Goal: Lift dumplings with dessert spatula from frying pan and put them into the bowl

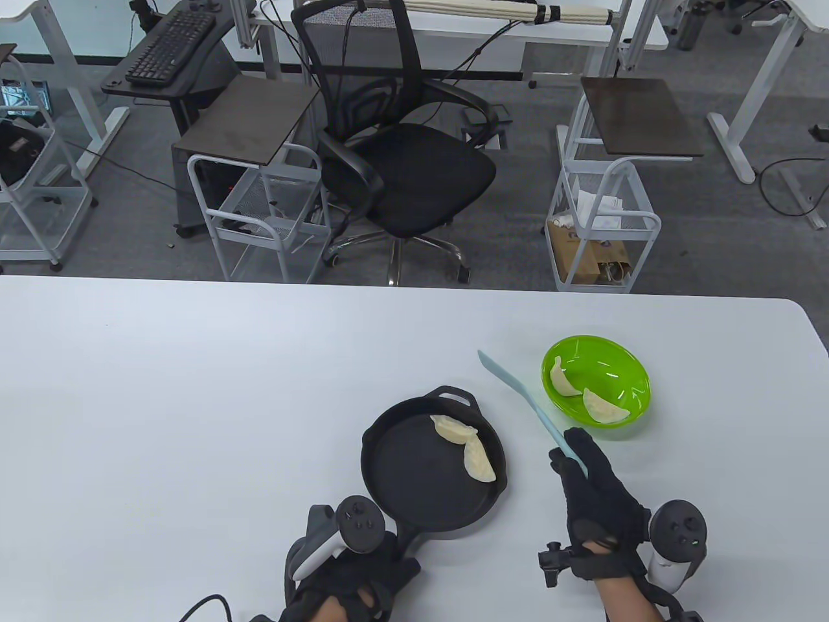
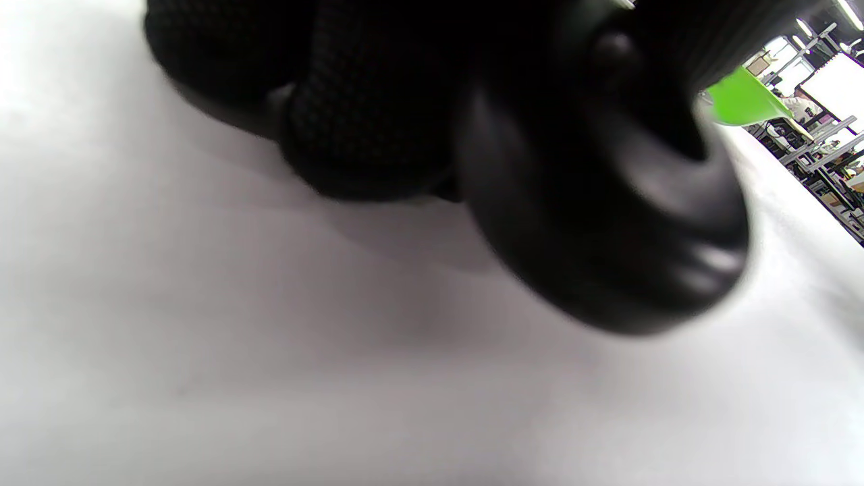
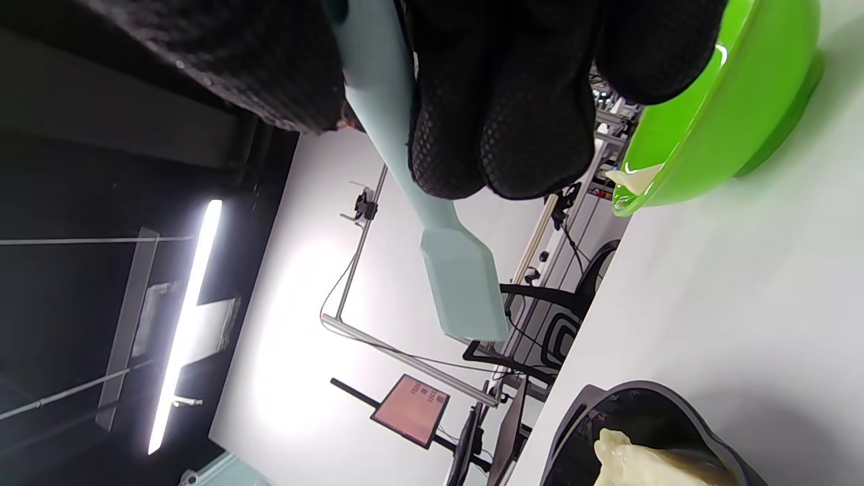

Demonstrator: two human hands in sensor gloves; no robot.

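Observation:
A black frying pan [image 1: 414, 479] sits on the white table, with two pale dumplings [image 1: 453, 428] [image 1: 479, 460] at its far right side. My left hand [image 1: 353, 570] grips the pan's handle [image 2: 601, 202] at the bottom of the table view. My right hand [image 1: 592, 483] holds a light blue dessert spatula [image 1: 528, 405] by its handle, blade raised off the table between pan and bowl. The spatula blade [image 3: 462, 283] is bare. A green bowl [image 1: 631, 372] to the right holds two dumplings [image 1: 562, 379] [image 1: 602, 407]. The bowl's rim [image 3: 702, 128] and a dumpling in the pan [image 3: 648, 462] show in the right wrist view.
The white table [image 1: 194, 402] stretches wide to the left of the pan. Beyond its far edge stand a black office chair [image 1: 401, 162] and wire carts [image 1: 602, 220]. A cable [image 1: 207, 606] trails off at the bottom edge.

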